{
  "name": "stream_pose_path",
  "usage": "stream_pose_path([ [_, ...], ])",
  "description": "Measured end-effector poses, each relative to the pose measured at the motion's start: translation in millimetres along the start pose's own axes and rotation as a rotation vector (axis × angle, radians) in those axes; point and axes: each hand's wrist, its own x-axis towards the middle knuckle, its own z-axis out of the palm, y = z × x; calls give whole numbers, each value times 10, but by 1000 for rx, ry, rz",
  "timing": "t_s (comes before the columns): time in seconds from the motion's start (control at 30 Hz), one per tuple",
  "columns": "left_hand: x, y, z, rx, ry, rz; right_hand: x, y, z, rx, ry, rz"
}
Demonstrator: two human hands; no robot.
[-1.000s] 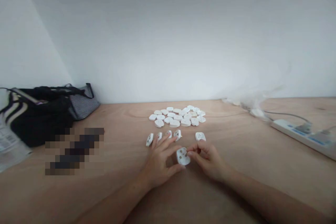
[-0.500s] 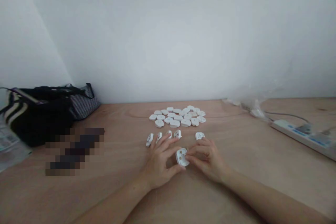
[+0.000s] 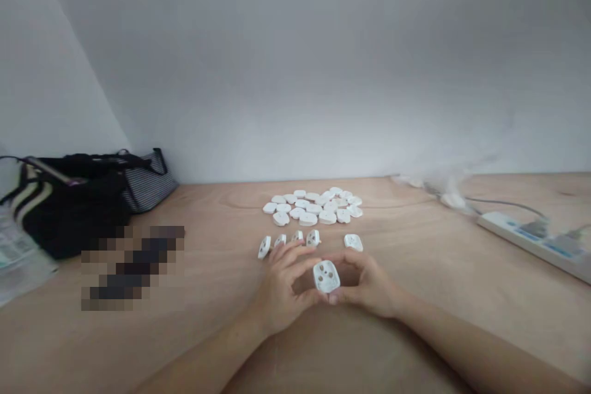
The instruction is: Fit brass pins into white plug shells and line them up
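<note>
Between my two hands is a white plug housing (image 3: 327, 277), a rounded square of plastic with brass-coloured spots on the side facing me. My left hand (image 3: 289, 283) grips its left edge between thumb and fingers. At the right and lower edge, the thumb and fingers of my right hand (image 3: 369, 283) are closed on the same piece. Just beyond my left fingers, several similar housings stand on edge in a row, the rightmost a white housing (image 3: 313, 238). Another white housing (image 3: 353, 242) lies flat past my right hand.
Farther back on the wooden table (image 3: 212, 228) lies a cluster of white housings (image 3: 308, 219). A black bag (image 3: 78, 209) and a blurred dark object (image 3: 138, 268) are at left. On the right are a power strip (image 3: 508, 234) with plugs and a clear plastic bag (image 3: 450, 188).
My right fingers have moved from the face of the housing to its edge, so both hands now hold it by its sides. The housing has turned to face me more squarely.
</note>
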Motion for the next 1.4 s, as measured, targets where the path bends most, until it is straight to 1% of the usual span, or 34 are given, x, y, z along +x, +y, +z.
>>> stream_pose_path([
  [0.07,-4,-3,8,-45,9,-6,-1,-26,11,108,-24,4],
  [0.13,-5,-4,11,-106,6,-26,2,-41,-9,73,-26,-14],
  [0.2,-6,-1,9,-169,-42,-40,21,-27,-63,-97,21,-35],
  [0.27,-9,7,2,-210,-135,-30,70,21,-139,-334,114,-50],
  [0.33,-17,19,-5,-228,-231,-15,151,89,-217,-512,161,-65],
  [0.43,-29,35,-21,-231,-341,-16,316,191,-299,-691,199,-3],
  [0.53,-29,44,-41,-237,-385,-18,478,269,-304,-733,197,25],
  [0.67,-19,47,-55,-243,-401,6,600,329,-223,-759,151,60],
  [0.77,-17,41,-52,-237,-401,7,595,333,-215,-789,135,86],
  [0.83,-18,35,-49,-238,-400,2,546,325,-278,-817,137,100],
  [0.9,-18,25,-44,-245,-397,-6,467,323,-387,-848,124,121],
  [1.0,-16,5,-31,-255,-376,-24,324,342,-565,-892,69,159],
  [1.1,-14,-13,-12,-269,-350,-20,207,350,-657,-916,32,186],
  [1.17,-12,-16,-2,-272,-340,-14,158,316,-648,-918,8,188],
  [1.23,-9,-9,5,-267,-332,-11,123,247,-593,-899,-34,168],
  [1.4,1,35,19,-225,-294,-3,68,77,-408,-803,-114,24],
])
